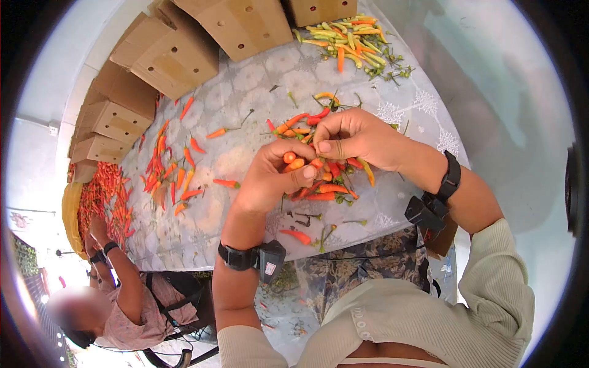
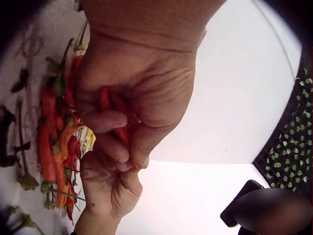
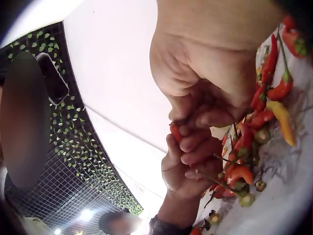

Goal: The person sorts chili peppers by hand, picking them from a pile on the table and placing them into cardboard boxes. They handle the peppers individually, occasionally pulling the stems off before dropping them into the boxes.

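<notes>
My left hand [image 1: 265, 178] holds several orange and red chili peppers [image 1: 293, 165] in its curled fingers, above a loose pile of chilies [image 1: 325, 197]. The left wrist view shows red chilies [image 2: 122, 134] in that palm, between fingers and thumb. From the right, my right hand [image 1: 362, 140] meets the left fingertips, its thumb and forefinger pinching at the end of a red chili [image 3: 175, 131]. The pinched end itself is hidden by the fingers. Under and around both hands lie more chilies, some with green stems, and one yellow chili [image 1: 366, 172].
Cut stems [image 1: 328, 233] and a single orange-red chili [image 1: 297, 237] lie near the table's front edge. Yellow-green chilies [image 1: 353, 40] are heaped at the far right. Cardboard boxes [image 1: 165, 58] line the back. At left, another person's hand [image 1: 98, 230] reaches into a large red chili heap [image 1: 104, 193].
</notes>
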Motion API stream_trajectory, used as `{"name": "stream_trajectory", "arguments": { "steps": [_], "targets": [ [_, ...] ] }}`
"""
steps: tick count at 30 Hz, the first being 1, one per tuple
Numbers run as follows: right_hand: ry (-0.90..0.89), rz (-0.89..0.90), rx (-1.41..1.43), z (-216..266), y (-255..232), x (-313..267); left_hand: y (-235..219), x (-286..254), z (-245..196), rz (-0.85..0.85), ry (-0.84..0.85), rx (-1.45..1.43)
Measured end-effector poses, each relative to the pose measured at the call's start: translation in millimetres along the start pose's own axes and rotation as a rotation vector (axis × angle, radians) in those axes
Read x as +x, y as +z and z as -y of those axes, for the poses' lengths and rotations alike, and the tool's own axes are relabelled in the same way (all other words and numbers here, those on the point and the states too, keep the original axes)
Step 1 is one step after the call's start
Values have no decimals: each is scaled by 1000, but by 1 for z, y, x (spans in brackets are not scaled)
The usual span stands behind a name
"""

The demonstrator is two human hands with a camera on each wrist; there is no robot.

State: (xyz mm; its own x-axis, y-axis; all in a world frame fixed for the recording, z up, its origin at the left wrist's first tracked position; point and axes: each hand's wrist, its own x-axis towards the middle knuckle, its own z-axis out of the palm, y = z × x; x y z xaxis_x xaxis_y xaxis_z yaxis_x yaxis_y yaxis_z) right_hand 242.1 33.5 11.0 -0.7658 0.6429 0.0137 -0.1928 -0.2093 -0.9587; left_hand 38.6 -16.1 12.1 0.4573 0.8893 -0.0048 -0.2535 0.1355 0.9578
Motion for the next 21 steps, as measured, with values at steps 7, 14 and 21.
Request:
{"name": "stream_trajectory", "arguments": {
  "steps": [7, 14, 21],
  "targets": [
    [1, 0, 101, 1, 5, -2, -4, 0, -1, 20, 2, -39],
    [-192, -173, -258, 7, 10, -5, -2, -1, -4, -72, -6, -81],
    [-685, -369, -866, 8, 12, -6, 4, 2, -6, -119, -39, -3]
  ]
}}
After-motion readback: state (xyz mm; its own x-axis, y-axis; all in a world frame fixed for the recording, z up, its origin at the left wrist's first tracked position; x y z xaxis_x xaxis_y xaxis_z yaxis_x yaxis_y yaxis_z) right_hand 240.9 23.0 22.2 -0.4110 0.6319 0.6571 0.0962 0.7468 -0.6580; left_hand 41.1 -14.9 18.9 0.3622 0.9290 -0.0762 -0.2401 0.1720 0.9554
